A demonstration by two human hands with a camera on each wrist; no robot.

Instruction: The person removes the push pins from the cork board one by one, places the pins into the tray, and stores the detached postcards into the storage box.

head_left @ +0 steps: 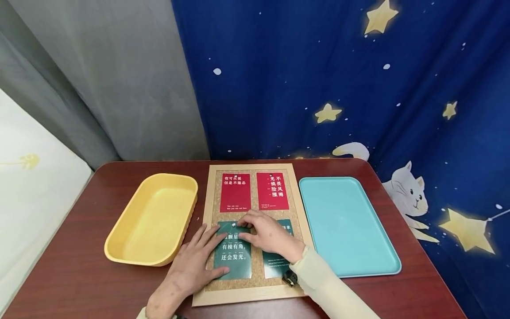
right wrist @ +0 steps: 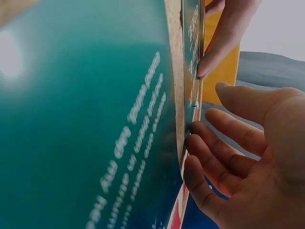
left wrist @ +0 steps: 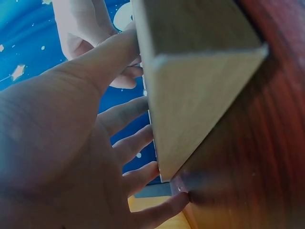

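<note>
A wood-framed corkboard (head_left: 256, 283) lies on the table with two red cards on its upper half, left (head_left: 235, 195) and right (head_left: 272, 203). On the lower half are two dark green cards with white writing, left (head_left: 237, 271) and right (head_left: 276, 268). My left hand (head_left: 191, 261) is spread flat along the left green card's left side, thumb low on the card, little finger beyond the frame. Over that card's upper right corner, my right hand (head_left: 271, 232) has loosely bent fingers, thumb apart, fingertips (right wrist: 193, 167) at the surface. A small pin (head_left: 233, 225) shows at the card's top.
A yellow bin (head_left: 159, 217) stands left of the board. To the right, a light blue tray (head_left: 346, 226) lies near the frame. Pins show at the tops of the red cards. Grey and blue star-patterned curtains (head_left: 279, 79) hang behind the reddish-brown table (head_left: 87, 248).
</note>
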